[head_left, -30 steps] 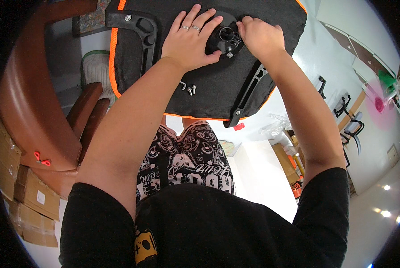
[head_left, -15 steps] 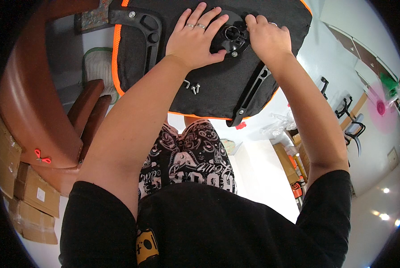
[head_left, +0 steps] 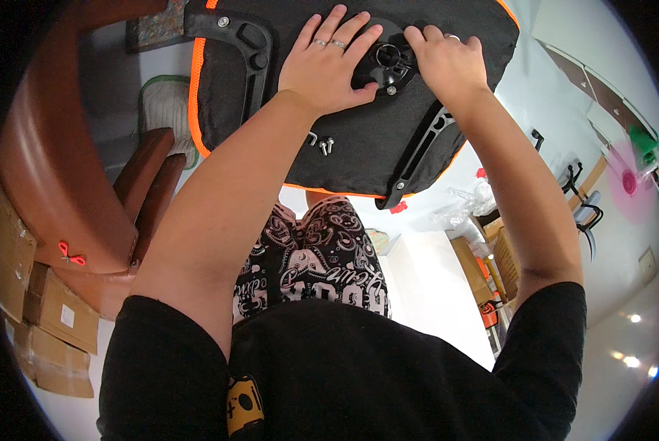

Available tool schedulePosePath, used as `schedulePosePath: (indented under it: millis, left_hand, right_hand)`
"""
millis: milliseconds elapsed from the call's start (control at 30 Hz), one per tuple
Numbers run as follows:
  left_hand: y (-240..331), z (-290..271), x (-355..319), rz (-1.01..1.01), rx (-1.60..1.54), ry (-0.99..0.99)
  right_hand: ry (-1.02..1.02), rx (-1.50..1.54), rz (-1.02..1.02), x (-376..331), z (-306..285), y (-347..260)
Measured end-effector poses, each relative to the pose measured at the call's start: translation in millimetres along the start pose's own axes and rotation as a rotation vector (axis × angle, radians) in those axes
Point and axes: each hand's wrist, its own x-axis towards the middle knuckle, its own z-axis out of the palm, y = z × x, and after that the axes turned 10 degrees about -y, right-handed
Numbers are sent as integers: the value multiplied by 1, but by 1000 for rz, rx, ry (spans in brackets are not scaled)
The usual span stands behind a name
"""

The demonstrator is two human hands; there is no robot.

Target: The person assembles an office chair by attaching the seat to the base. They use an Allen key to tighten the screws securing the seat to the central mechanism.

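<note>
A black chair seat (head_left: 366, 140) with orange edging lies underside up in front of me. A round black mounting plate (head_left: 381, 76) with a central hole and a bolt at its near edge sits on it. Over the plate's left side lies my left hand (head_left: 326, 70), fingers spread and thumb at the near rim. My right hand (head_left: 453, 67) is curled closed at the plate's right edge; whatever its fingers hold is hidden. Several loose screws (head_left: 326, 145) rest near my left forearm, beside the visible end of a bent metal hex key (head_left: 313, 138).
Black armrest brackets are fixed at the seat's left (head_left: 257, 72) and right (head_left: 394, 192) sides. A brown leather sofa (head_left: 65, 162) with red scissors (head_left: 71, 254) stands left, above cardboard boxes (head_left: 61, 309). Clear plastic wrap (head_left: 469, 204) and more boxes lie at the right.
The view has shifted slightly, so everything sits a little further right. Both hands keep nearly the same places on the plate.
</note>
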Motion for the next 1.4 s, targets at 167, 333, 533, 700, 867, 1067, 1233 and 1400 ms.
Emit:
schedulePosePath:
  millis: [167,333,533,700,867,1067,1233,1400]
  left_hand:
    - [-1,4,1,-29,56,-22]
    - [-1,6,2,-37,97,-39]
    - [1,-4,0,-50,47,-89]
    - [0,1,1,-18,0,-18]
    - [-1,1,1,-14,13,-13]
    - [1,0,2,-17,28,-25]
    - [0,-2,1,-29,10,-47]
    - [2,-2,2,-12,-12,-21]
  right_hand:
    - [-16,-63,-29,2,-2,7]
    - [-173,134,44,9,-5,8]
    - [-272,344,196,7,-14,6]
    - [-68,198,44,3,-2,7]
    - [-302,262,106,9,-11,10]
    - [-116,307,129,6,2,6]
    - [-261,443,242,8,-8,4]
    - [-176,419,197,8,2,2]
